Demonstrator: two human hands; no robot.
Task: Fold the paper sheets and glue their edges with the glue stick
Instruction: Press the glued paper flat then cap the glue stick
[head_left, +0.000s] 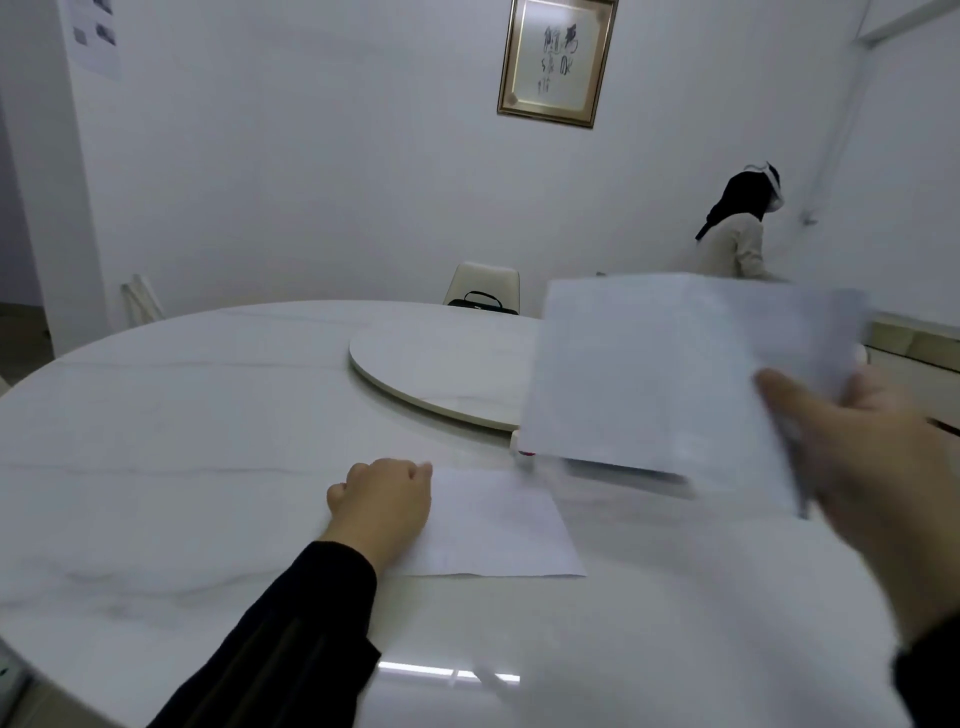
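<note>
A white paper sheet (498, 525) lies flat on the white round table (182, 467). My left hand (382, 501) rests on its left edge with the fingers curled under. My right hand (878, 467), blurred by motion, grips a stack of white paper sheets (649, 374) raised above the table at the right, thumb on top. A small white object with a red tip (522, 449) peeks out under the stack's lower left corner; I cannot tell whether it is the glue stick.
A raised round turntable (441, 364) sits at the table's centre. Behind the table stands a cream chair (483, 278) with a black bag (483, 304). A person (737, 234) stands at the back right wall. A framed picture (556, 60) hangs above.
</note>
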